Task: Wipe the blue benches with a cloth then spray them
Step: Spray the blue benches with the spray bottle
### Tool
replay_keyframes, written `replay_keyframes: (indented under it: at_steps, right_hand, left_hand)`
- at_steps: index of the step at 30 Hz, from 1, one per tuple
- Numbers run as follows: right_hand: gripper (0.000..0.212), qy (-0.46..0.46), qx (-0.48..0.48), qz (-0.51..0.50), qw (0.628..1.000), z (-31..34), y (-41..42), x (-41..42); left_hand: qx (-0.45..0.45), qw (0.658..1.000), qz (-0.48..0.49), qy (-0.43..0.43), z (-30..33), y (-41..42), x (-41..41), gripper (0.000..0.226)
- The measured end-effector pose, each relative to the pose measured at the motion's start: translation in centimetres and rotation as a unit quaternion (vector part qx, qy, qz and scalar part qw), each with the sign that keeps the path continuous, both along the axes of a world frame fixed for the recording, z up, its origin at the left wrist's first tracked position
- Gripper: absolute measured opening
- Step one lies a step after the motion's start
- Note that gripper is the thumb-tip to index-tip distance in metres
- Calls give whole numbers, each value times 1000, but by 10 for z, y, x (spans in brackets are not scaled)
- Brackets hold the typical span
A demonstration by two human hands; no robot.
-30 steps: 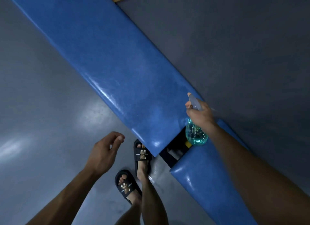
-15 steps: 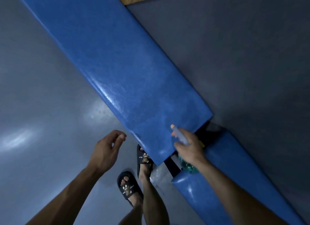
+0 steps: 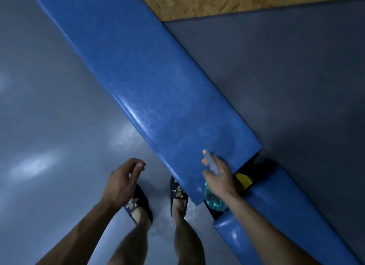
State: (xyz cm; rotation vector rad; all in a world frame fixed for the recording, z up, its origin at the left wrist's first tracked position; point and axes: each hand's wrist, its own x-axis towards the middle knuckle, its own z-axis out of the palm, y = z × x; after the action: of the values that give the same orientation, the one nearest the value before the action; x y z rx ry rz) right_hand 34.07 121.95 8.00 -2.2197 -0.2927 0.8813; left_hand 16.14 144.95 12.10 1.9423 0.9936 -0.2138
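A long blue padded bench runs diagonally from the top left to the lower right. A second blue bench follows it past a dark gap. My right hand grips a spray bottle with teal liquid, its nozzle aimed over the near end of the long bench. My left hand hangs over the floor with loosely curled fingers and holds nothing. No cloth is in view.
Grey glossy floor spreads on the left and a darker grey mat on the right. A wooden board shows at the top. My feet in dark slippers stand beside the bench. Something yellow sits in the gap.
My right hand has carried the spray bottle left and down, from over the gap to the near end of the long bench. My view has shifted, showing more of the bench.
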Motion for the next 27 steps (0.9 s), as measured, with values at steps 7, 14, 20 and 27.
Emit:
replay_keyframes:
  at_steps: [7, 14, 20, 27]
  right_hand:
    - [8, -80, -45, -138, 986, -8, 41, 114]
    - [44, -97, -108, 2, 989, 21, 65, 63]
    - [54, 46, -78, 4, 996, 21, 91, -56]
    - [7, 25, -94, -109, 989, 11, 141, -91]
  left_hand:
    - [-1, 1000, -6, -14, 0, 31, 11, 33]
    - [-34, 999, -23, -22, -3, 76, 3, 29]
    - [-43, 998, -35, -14, -5, 120, -11, 38]
    - [-53, 997, -55, -13, -7, 168, -17, 39]
